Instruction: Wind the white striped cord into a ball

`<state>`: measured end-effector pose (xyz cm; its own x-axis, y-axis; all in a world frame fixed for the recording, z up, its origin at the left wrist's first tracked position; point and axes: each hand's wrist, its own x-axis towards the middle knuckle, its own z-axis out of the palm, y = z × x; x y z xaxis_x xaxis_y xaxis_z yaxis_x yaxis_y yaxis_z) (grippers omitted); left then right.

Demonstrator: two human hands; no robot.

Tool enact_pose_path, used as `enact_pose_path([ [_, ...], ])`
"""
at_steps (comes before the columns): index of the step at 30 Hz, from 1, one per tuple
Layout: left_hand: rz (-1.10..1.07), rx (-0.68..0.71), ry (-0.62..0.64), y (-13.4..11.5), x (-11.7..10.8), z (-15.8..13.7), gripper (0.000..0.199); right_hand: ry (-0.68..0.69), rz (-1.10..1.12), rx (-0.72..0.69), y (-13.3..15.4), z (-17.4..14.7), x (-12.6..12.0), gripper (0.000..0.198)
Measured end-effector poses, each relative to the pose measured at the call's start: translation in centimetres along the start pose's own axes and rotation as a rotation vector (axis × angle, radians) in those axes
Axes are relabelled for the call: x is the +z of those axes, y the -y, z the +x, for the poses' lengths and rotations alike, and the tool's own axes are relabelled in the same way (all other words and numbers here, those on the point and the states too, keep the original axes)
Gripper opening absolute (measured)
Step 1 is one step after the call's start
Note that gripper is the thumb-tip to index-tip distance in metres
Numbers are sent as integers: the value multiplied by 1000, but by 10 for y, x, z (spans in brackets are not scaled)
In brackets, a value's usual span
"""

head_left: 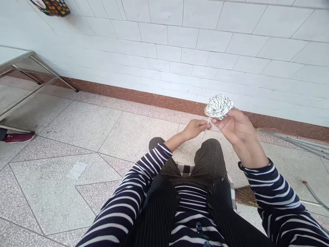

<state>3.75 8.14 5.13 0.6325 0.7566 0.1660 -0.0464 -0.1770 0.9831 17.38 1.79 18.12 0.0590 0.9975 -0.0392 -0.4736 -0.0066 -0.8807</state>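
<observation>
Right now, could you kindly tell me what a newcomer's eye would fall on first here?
Most likely the whitish, rounded bundle of twisted cord in the right hand, before the white-tiled wall, with the left hand pinching a thin pale strand below it. Next might come the dark red shoe at the far left, by the metal-legged table.

The table (15,56) and the red shoe (19,137) were cut off by the left edge, the patterned bag (55,7) by the top edge, and the metal poles (303,142) by the right edge. The grip of the right hand (238,128) on the ball of cord (218,105) was only partly visible, and the loose cord (182,151) below the left hand (196,129) was too fine to trace. The right sleeve (272,188) hid part of the broom (245,196).
</observation>
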Motion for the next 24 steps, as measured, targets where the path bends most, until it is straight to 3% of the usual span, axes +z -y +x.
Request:
enact_pose_path([
  [8, -117, -179, 31, 22, -12, -50, 33, -73, 85, -99, 21, 3, -33, 28],
  [13, -46, -225, 106, 17, -18, -59, 33, -44, 145, -75, 18, -1, -33, 29],
  [19, 200, -173, 124, 3, -22, -60, 30, -44, 200, -69, 21, -4, -25, 29],
  [24, 529, -145, 135, 0, -24, -60, 30, -26, 234, -81, 32, -9, -18, 29],
])
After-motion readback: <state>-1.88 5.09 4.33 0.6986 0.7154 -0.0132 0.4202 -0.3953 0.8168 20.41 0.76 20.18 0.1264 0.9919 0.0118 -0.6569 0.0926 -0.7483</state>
